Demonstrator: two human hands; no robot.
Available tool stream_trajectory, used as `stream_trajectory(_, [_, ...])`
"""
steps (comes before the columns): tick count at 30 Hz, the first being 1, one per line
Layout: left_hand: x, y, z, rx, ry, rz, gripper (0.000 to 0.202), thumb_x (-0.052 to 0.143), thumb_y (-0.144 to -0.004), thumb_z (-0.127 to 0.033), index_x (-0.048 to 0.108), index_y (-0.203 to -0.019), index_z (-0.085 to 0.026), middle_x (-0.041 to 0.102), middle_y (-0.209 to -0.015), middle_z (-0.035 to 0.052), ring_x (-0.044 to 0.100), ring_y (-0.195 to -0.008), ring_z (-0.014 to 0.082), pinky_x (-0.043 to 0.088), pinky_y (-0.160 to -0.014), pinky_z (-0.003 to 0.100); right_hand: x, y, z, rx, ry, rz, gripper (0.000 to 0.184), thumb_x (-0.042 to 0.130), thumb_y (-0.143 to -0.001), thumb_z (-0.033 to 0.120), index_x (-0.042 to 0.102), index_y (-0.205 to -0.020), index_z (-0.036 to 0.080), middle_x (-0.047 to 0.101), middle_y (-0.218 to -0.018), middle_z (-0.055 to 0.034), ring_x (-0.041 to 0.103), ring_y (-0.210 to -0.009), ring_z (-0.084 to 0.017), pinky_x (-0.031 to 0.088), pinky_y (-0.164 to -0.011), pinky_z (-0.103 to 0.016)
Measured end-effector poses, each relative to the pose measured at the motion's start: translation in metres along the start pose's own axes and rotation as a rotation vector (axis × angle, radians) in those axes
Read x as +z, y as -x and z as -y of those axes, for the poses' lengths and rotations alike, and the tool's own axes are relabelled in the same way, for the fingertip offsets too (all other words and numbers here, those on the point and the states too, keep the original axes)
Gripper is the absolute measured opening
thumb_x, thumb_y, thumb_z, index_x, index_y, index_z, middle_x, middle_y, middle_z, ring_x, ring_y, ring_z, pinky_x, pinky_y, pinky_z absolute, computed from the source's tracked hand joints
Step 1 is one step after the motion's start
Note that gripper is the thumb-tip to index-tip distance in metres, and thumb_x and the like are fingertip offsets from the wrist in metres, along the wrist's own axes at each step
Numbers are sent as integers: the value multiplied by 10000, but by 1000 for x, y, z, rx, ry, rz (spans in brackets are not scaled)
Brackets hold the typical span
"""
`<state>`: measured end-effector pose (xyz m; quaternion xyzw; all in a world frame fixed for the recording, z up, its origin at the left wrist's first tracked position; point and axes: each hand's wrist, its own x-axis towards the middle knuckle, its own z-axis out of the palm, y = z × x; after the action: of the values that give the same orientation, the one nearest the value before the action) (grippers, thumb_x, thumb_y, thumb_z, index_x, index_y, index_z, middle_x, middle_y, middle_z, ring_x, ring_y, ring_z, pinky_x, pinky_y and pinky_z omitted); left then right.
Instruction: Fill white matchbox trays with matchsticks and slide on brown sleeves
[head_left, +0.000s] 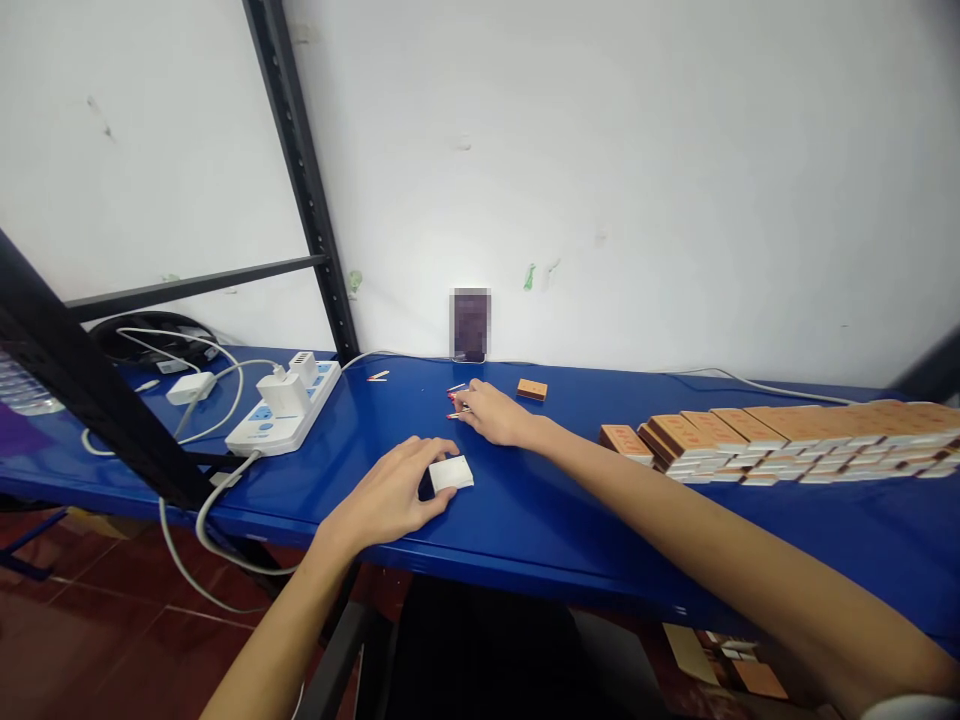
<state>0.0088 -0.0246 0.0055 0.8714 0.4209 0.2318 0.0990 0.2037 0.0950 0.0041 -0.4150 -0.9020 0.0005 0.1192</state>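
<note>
My left hand rests on the blue table with its thumb and fingers around a small white box, which looks like a matchbox tray. Whether the white box has anything inside does not show. Farther back, my right hand has its fingertips pinched at a few matches with dark red heads. Its fingers partly cover them. An orange matchbox lies flat just beyond my right hand. A few loose matches lie to the left, near the back of the table.
Stacked orange matchboxes stretch along the right of the blue table. On the left are a white power strip with chargers, looping cables and a black shelf post. A blurred dark device leans on the wall.
</note>
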Motion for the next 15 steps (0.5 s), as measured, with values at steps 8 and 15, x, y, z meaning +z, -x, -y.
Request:
stream_trajectory(8, [4, 0, 4, -66, -47, -68, 299, 625, -819, -371, 580, -1084, -241, 693, -968, 4, 608, -829, 214, 391, -854, 367, -18, 2, 10, -29, 22, 257, 232, 384, -969, 249, 579, -877, 161, 651, -988, -122, 579, -863, -229, 357, -727, -326])
stream_trajectory(15, [6, -1, 10, -160, 60, -119, 358, 643, -810, -349, 483, -1113, -246, 675, -990, 5, 635, -743, 191, 434, -708, 300, -25, 33, 19, -162, -75, 149, 221, 378, -979, 278, 545, -882, 172, 645, -924, -74, 560, -789, -177, 353, -746, -312])
